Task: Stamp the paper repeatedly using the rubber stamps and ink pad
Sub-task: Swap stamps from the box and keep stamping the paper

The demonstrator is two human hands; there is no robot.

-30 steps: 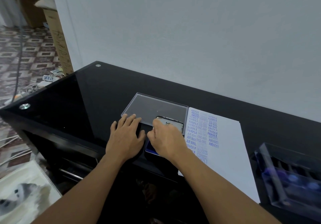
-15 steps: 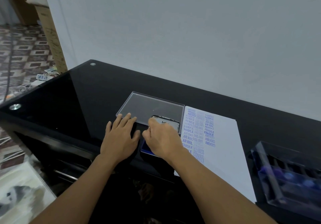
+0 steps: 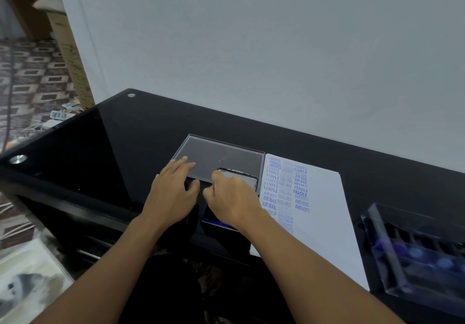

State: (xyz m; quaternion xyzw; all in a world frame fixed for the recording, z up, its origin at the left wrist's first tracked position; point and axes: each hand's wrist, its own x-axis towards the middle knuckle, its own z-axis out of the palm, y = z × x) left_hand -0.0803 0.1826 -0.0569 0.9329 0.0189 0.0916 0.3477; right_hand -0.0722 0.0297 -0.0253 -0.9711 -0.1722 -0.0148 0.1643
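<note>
Black glass surface (image 3: 125, 147) carries our left hand (image 3: 173, 193), its grip apart, fingers flat on a clear lid's (image 3: 221, 155) near corner. Our right hand (image 3: 234, 200) curls over the ink pad (image 3: 214, 216), hiding most of it; we cannot tell what its grip holds. Stamped paper (image 3: 319, 218) lies just beside; 1 blurred stamp box (image 3: 415, 255) is cut off at right.

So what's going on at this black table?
A person is stamping a sheet of paper. Their right hand is curled over the open blue ink pad; whatever it holds is hidden. The left hand lies flat beside it, fingertips at the corner of a clear plastic lid. The paper, to the right, already carries columns of blue prints such as SAMPLE and FRAGILE. A clear box, apparently of stamps, sits at the far right.
</note>
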